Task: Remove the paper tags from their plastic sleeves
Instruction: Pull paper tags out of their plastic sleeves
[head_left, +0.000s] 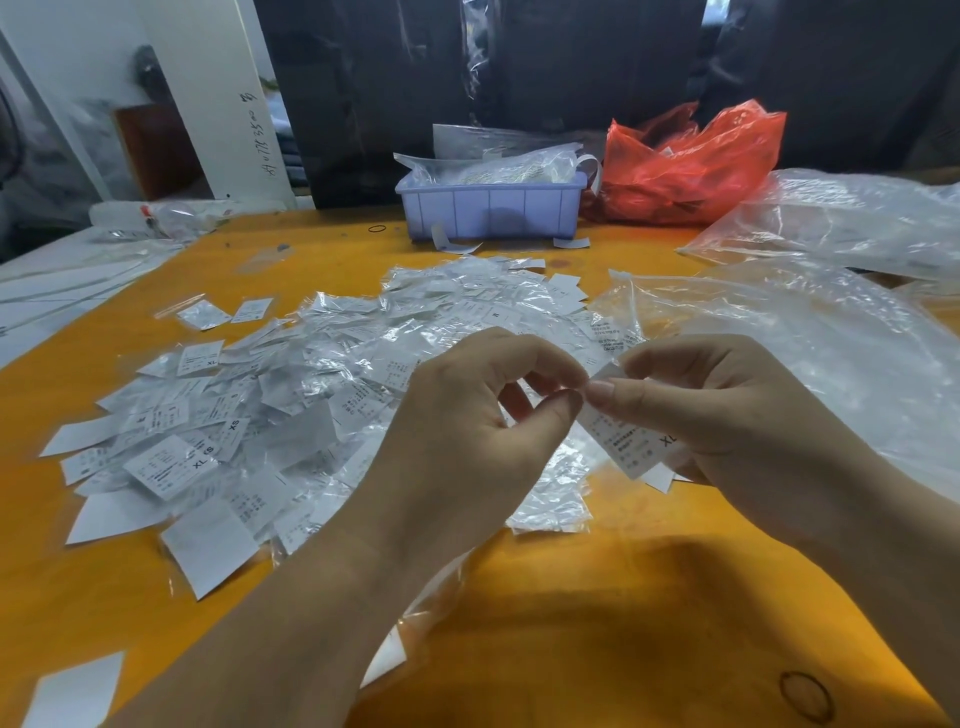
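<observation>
Fingers (563, 402) amid tag pile (270, 395)

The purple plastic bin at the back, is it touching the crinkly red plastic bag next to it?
Touching. In the head view, the purple plastic bin has its right end pressed against the crinkly red plastic bag, with no orange table showing between them.

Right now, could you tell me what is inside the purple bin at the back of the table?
The purple bin holds crumpled clear plastic bags of whitish contents, rising above its rim. Its wall hides everything lower down.
</observation>
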